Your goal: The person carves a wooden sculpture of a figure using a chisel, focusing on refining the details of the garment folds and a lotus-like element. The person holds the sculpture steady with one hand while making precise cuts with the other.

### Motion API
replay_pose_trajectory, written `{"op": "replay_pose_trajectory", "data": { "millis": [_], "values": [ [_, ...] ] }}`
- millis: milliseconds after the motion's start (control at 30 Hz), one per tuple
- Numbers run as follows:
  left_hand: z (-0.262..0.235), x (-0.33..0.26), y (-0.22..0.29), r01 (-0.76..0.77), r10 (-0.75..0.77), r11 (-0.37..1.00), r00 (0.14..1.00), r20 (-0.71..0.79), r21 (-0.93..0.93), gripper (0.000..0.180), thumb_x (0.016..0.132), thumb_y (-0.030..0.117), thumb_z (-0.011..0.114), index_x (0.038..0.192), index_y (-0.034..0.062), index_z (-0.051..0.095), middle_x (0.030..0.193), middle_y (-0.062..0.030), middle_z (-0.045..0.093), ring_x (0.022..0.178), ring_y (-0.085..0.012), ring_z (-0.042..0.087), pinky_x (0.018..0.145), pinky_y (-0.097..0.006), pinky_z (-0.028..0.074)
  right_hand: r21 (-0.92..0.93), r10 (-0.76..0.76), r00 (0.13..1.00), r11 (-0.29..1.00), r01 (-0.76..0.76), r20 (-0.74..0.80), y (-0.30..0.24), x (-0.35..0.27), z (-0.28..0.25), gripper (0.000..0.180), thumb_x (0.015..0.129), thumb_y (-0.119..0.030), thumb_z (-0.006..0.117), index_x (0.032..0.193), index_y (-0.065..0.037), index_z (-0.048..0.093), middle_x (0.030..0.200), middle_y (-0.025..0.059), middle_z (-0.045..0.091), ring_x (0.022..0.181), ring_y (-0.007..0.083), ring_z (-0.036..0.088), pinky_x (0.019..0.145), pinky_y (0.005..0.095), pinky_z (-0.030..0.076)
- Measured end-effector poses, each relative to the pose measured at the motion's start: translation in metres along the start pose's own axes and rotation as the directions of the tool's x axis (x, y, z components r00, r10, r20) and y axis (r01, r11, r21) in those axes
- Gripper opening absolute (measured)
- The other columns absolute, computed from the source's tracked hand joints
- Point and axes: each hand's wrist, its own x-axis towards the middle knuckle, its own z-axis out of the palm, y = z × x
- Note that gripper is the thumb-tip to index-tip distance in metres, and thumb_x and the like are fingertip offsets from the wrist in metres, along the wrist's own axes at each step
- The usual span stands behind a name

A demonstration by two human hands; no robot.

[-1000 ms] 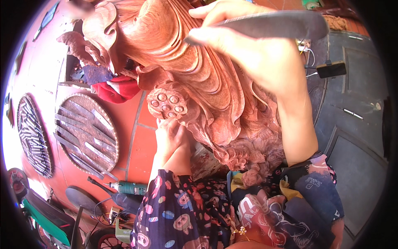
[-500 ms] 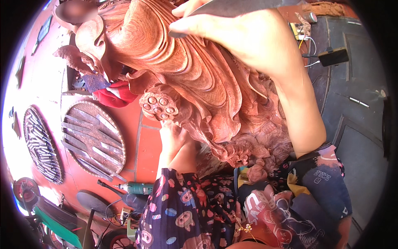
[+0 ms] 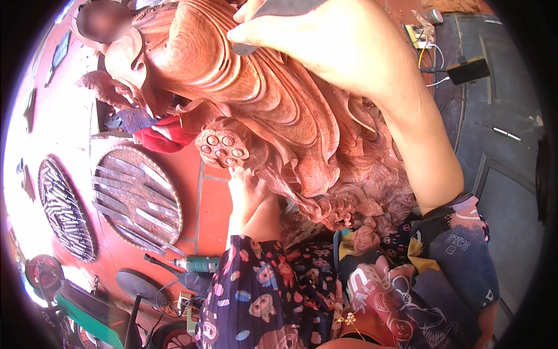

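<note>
A large reddish-brown wood carving (image 3: 279,104) with flowing robe-like folds fills the upper middle. At its near left side, a carved lotus pod (image 3: 223,148) shows several round seeds. My right hand (image 3: 314,41) reaches over the carving from the right. Its thumb and fingers pinch a flat grey piece (image 3: 288,7), whose lower end (image 3: 244,49) lies against the folds; I cannot tell whether it is sandpaper or a thin blade. My left hand does not show. Just below the lotus pod rests a bare foot (image 3: 249,200) in patterned trousers.
Left on the red-tiled floor lie a round woven tray (image 3: 179,200) of flat tools and another tray (image 3: 93,247) of slim tools. A green power tool (image 3: 200,263) lies near the trousers. Right, a phone (image 3: 468,70) with cables and a pen-like tool (image 3: 507,134) rest on a dark panelled surface.
My right hand has shifted slightly left over the folds, still pinching the grey piece. Most of the lower scene sits slightly further right in the picture.
</note>
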Motion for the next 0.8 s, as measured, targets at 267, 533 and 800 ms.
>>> {"op": "replay_pose_trajectory", "data": {
  "millis": [267, 533, 800],
  "values": [
    [-0.005, 0.003, 0.003, -0.017, 0.017, 1.000, 1.000, -0.019, -0.003, 0.019, 0.076, 0.016, 0.074, 0.079, 0.0000, 0.064, 0.085, -0.0210, 0.064, 0.084, -0.0415, 0.063, 0.096, -0.052, 0.048, 0.075, -0.026, 0.999, 0.997, 0.024, 0.029, 0.009, 0.004, -0.004, 0.011, 0.091, -0.007, 0.075, 0.093, -0.001, 0.067, 0.082, 0.0040, 0.066, 0.079, 0.0139, 0.065, 0.069, 0.0302, 0.051],
    [0.002, 0.009, 0.006, -0.030, 0.030, 0.999, 1.000, 0.000, -0.029, 0.019, 0.078, 0.017, 0.074, 0.077, 0.0013, 0.064, 0.080, -0.0196, 0.063, 0.079, -0.0405, 0.063, 0.096, -0.053, 0.048, -0.009, -0.094, 0.996, 0.995, 0.094, 0.009, 0.011, -0.002, -0.013, 0.016, 0.088, -0.006, 0.078, 0.100, 0.001, 0.069, 0.093, 0.0074, 0.067, 0.084, 0.0196, 0.066, 0.072, 0.0311, 0.052],
    [0.006, 0.017, 0.017, -0.027, 0.027, 0.996, 1.000, -0.005, -0.079, 0.019, 0.081, 0.019, 0.074, 0.075, 0.0025, 0.065, 0.074, -0.0182, 0.062, 0.075, -0.0395, 0.064, 0.095, -0.053, 0.048, -0.316, -0.186, 0.979, 0.936, 0.152, -0.080, -0.008, 0.001, -0.020, 0.005, 0.091, 0.001, 0.073, 0.092, 0.006, 0.073, 0.089, 0.0123, 0.073, 0.078, 0.0181, 0.071, 0.067, 0.0297, 0.056]
  ]
}}
